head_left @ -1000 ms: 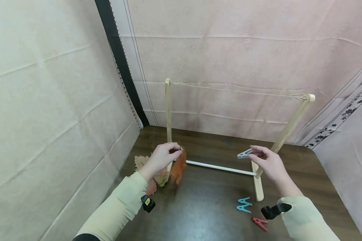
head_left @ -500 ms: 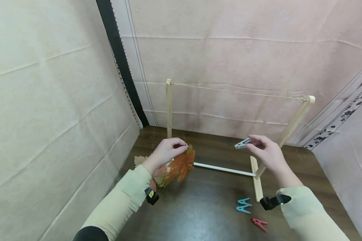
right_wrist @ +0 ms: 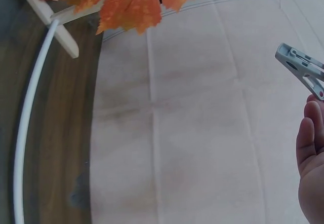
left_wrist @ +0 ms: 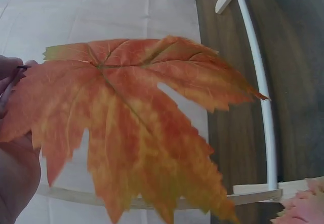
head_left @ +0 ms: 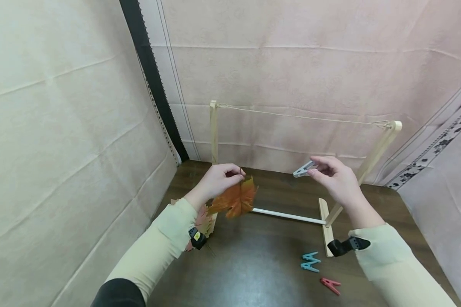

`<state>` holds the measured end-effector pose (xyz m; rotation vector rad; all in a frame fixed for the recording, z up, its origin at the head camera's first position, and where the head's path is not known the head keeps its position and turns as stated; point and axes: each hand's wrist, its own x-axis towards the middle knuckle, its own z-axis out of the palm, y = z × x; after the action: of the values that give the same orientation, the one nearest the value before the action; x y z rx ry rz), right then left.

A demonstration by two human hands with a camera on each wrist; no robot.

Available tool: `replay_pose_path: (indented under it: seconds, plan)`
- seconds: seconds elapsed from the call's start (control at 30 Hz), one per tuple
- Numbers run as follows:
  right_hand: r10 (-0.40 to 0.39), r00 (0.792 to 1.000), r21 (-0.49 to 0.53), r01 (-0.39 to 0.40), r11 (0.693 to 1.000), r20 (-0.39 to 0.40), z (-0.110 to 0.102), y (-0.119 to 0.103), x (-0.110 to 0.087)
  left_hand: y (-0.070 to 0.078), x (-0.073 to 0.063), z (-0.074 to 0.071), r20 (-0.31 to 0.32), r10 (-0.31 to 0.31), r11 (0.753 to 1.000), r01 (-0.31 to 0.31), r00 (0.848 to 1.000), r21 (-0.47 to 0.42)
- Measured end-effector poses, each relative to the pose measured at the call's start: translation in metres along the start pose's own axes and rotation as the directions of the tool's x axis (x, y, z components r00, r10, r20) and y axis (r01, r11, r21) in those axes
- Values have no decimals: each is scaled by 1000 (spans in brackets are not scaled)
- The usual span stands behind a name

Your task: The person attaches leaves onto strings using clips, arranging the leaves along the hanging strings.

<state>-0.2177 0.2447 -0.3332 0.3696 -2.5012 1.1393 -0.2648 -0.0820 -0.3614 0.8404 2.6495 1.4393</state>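
My left hand point(head_left: 221, 182) pinches the stem of an orange maple leaf point(head_left: 238, 198), which hangs below the fingertips above the table. In the left wrist view the leaf point(left_wrist: 126, 112) spreads wide, orange with yellow-green edges. My right hand point(head_left: 336, 179) holds a grey clothespin point(head_left: 302, 169) between thumb and fingers, its free end pointing left. The clothespin point(right_wrist: 304, 69) also shows at the right edge of the right wrist view. Both hands are below a string point(head_left: 292, 115) tied between two wooden posts, apart from it.
More leaves point(head_left: 203, 224) lie at the left, partly behind my left forearm. Two blue clothespins point(head_left: 310, 262) and a red clothespin point(head_left: 331, 285) lie front right. The frame has a right post point(head_left: 376, 149), a left post point(head_left: 214, 136) and a white bottom rod point(head_left: 288, 215).
My left hand has lifted the orange leaf away from the other leaves, up and to the right. My right hand has risen and shifted slightly left with the grey clothespin.
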Motion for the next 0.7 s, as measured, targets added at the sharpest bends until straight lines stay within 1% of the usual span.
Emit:
replay_pose_path:
  seconds: [0.07, 0.2, 0.27, 0.37, 0.53, 0.63, 0.7]
  plan:
    - [-18, 1000, 7, 18, 1000, -11, -1, -6, 5, 3, 4, -3, 8, 9, 1000, -9, 1000, 21]
    - [-68, 998, 28, 68, 997, -13, 0, -20, 19, 8, 9, -9, 4, -4, 999, 4, 1000, 35]
    - [-93, 996, 40, 93, 995, -5, 0, -27, 25, 10, 11, -10, 3, -12, 999, 11, 1000, 36]
    - [-119, 993, 39, 119, 992, -6, -3, -34, 30, 10, 15, -7, 13, -4, 1000, 3, 1000, 5]
    - [-135, 991, -11, 134, 991, -15, -14, -42, 36, 13, 20, -1, 27, 17, 997, -15, 999, -77]
    - [-144, 989, -28, 143, 989, -26, -19, -47, 39, 15, 22, -1, 21, 32, 996, -30, 999, -83]
    - [-150, 988, -18, 149, 989, -37, -21, -50, 42, 16, 24, -1, 18, 37, 996, -36, 999, -80]
